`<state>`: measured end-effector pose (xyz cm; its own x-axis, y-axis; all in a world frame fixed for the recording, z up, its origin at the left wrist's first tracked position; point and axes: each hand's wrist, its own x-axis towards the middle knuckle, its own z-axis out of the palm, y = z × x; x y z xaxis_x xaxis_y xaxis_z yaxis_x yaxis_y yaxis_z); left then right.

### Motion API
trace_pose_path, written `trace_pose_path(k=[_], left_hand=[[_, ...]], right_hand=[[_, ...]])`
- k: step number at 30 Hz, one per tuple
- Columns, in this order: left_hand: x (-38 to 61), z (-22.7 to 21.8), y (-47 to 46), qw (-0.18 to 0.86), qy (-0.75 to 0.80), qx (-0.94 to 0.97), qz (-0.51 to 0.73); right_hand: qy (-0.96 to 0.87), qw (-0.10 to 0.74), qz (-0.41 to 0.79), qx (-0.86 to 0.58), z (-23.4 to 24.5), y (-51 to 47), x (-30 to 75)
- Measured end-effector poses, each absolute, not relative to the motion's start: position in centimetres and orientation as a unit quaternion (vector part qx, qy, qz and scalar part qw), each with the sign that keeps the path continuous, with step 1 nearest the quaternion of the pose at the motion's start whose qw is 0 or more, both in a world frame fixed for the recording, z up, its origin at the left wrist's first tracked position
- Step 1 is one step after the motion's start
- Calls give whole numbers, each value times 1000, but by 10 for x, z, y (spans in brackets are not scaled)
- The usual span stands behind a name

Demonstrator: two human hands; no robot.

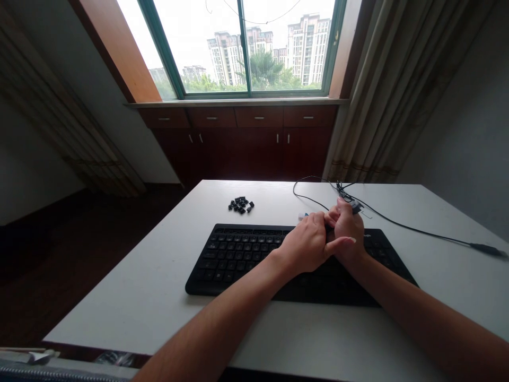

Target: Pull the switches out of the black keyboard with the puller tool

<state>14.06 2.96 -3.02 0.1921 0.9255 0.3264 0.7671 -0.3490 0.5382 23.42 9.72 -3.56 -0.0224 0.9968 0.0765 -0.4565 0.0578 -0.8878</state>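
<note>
Head view: left hand [306, 245] and right hand [349, 229] pressed together over a black keyboard [234, 260]

Both forearms reach up from the bottom of the frame to the middle, where the hands meet above the right half of the keyboard. The left hand's thumb lies across the base of the right hand, and the fingers of both hands bunch together at the keyboard's far edge. A small dark object [356, 207] sits at the right hand's fingertips, but whether either hand grips it cannot be told. A small pale-and-blue item [303, 216] shows just beyond the left hand's fingers.

A black cable [413, 225] loops on the white bench [119, 313] at upper right, tangles beside the right hand, and runs to a plug at the right edge. A small heap of black keycaps [240, 205] lies beyond the keyboard's far edge, left of center. Behind the bench stand dark wooden drawers [258, 117], with a window [238, 48] above showing tower blocks.
</note>
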Motion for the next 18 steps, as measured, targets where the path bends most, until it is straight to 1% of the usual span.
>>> trace_pose_path(k=[5, 9, 14, 18], left_hand=[[139, -31, 30, 136, 555, 762, 305], [138, -31, 29, 139, 561, 753, 315], [138, -25, 26, 200, 577, 706, 358], [135, -24, 26, 257, 595, 630, 427]], right_hand=[[-418, 611, 578, -344, -35, 96, 234], [-465, 590, 553, -360, -31, 89, 233], [-515, 556, 543, -362, -28, 83, 233], [-573, 508, 505, -397, -26, 86, 226]])
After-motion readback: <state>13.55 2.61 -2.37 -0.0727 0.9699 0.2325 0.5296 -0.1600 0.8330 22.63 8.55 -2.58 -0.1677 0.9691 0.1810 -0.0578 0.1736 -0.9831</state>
